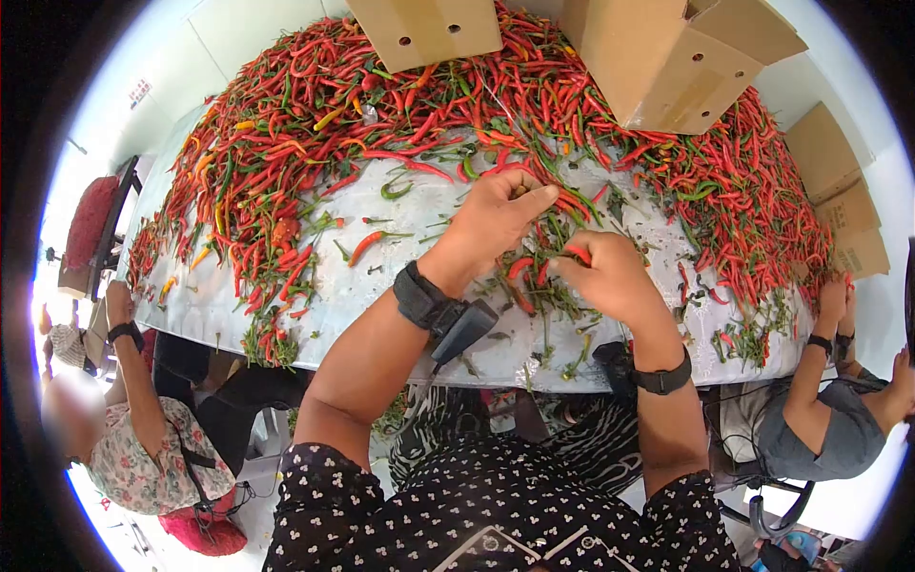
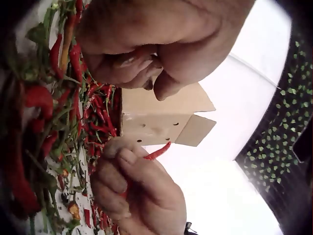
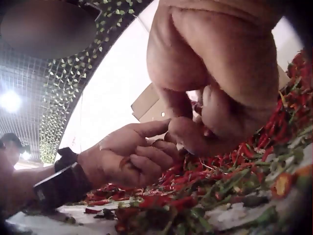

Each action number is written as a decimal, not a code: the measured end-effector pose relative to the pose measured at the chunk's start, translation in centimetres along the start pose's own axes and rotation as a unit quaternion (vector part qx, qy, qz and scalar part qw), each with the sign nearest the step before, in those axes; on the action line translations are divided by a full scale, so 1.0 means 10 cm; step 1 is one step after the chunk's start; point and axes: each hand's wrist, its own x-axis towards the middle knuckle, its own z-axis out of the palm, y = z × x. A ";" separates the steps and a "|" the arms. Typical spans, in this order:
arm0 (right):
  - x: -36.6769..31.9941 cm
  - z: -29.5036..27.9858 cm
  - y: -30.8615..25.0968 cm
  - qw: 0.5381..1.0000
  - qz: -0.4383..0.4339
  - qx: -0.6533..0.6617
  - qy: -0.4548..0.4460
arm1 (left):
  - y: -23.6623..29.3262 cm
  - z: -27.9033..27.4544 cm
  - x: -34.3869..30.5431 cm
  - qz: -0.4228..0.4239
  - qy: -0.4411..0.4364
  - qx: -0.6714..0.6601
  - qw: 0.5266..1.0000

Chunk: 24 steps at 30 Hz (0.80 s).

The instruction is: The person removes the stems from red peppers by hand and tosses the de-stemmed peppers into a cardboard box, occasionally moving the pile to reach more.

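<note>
My right hand [image 1: 610, 276] is over the near middle of the table, fingers curled round a red chili pepper [image 1: 577, 254]. The chili's pointed end [image 2: 159, 152] sticks out past the thumb in the left wrist view. My left hand [image 1: 491, 224] is close by, slightly farther forward, with its thumb stretched toward the heap. Its fingers curl around a chili pepper [image 3: 125, 162], of which only a small reddish-brown bit shows in the right wrist view; the rest is hidden in the palm. Below both hands lie loose red chilies [image 1: 519, 270] and green stems.
A large heap of red chilies [image 1: 315, 86] covers the back and sides of the pale table [image 1: 343, 324]. Two cardboard boxes, one at the back middle [image 1: 429, 33] and one at the right [image 1: 648, 67], stand on the heap. People sit at left [image 1: 162, 429] and right [image 1: 829, 419].
</note>
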 end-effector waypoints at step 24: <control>0.10 -0.09 0.29 0.769 0.163 0.617 -0.029 | 0.11 -0.14 -0.13 0.205 -0.115 0.510 0.827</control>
